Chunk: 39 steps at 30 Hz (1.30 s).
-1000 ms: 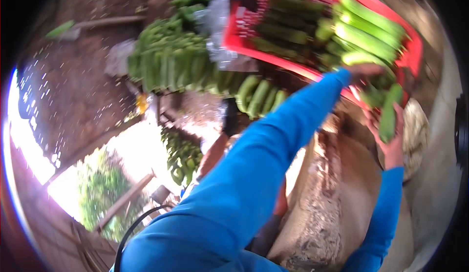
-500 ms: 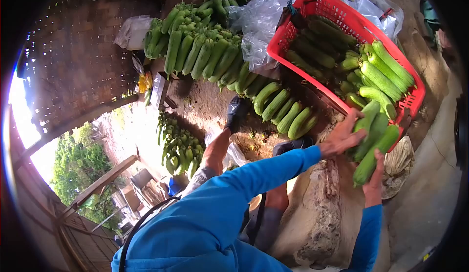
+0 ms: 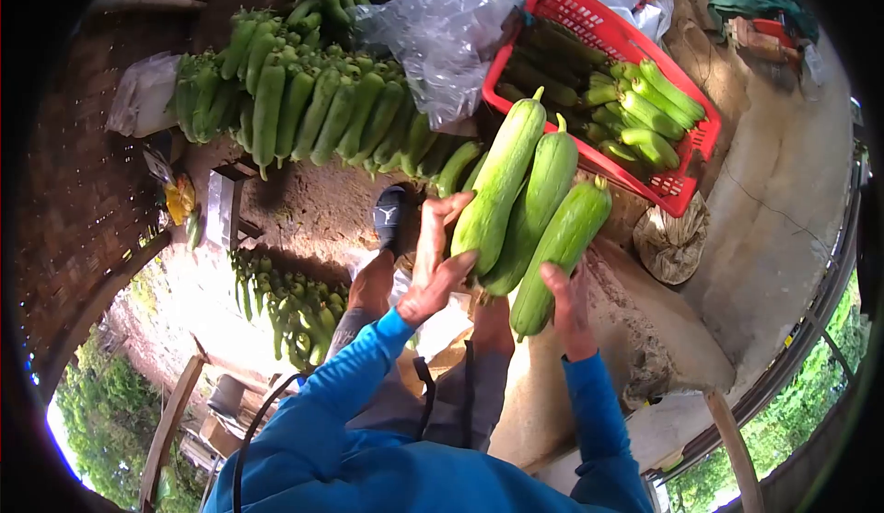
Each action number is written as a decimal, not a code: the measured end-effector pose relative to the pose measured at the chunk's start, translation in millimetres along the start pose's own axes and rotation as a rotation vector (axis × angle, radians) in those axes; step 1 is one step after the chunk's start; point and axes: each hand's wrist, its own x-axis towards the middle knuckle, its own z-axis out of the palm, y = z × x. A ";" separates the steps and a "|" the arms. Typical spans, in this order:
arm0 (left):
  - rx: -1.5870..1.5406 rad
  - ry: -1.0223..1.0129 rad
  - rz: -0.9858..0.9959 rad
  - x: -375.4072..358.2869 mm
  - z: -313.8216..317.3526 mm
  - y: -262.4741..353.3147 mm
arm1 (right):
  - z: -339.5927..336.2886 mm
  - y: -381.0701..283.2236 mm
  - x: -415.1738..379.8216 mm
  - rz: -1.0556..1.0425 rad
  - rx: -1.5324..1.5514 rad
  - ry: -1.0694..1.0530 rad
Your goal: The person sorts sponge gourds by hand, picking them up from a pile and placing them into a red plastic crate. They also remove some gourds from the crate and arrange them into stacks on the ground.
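Three green luffa gourds [image 3: 532, 204] are held side by side between my two hands, raised above the floor in front of me. My left hand [image 3: 435, 264] presses against the left gourd, with its thumb near the lower end and some fingers hidden behind. My right hand [image 3: 571, 310] grips the right-hand gourd [image 3: 562, 255] low on its outer side, thumb on top. Behind them stands a red plastic crate [image 3: 681, 202], with more luffa gourds [image 3: 652, 108] piled inside its near end and darker, shaded ones towards the far end.
A long row of stacked luffa gourds [image 3: 318, 112] lies to the left, beside clear plastic sheeting [image 3: 451, 34]. Another pile [image 3: 293, 310] rests lower left. A pale sack [image 3: 674, 241] sits by the crate, near a concrete ledge [image 3: 764, 200]. A wooden post [image 3: 734, 448] rises lower right.
Both hands have lifted the three gourds away from the crate's near end and brought them left, in front of my body. My view has turned to the right.
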 end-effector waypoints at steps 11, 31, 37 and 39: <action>0.509 0.004 0.251 14.3 -171.9 58.3 | 213.3 4.2 68.0 0.245 0.905 -0.105; -0.236 0.422 -0.112 -43.9 -219.1 30.9 | 273.0 16.5 59.0 0.568 0.825 -0.331; 0.178 0.359 -0.123 -60.0 -220.7 25.5 | 249.9 37.6 60.4 0.576 0.721 -0.423; 0.208 0.336 -0.149 -64.2 -218.0 30.3 | 245.1 31.7 54.4 0.561 0.750 -0.421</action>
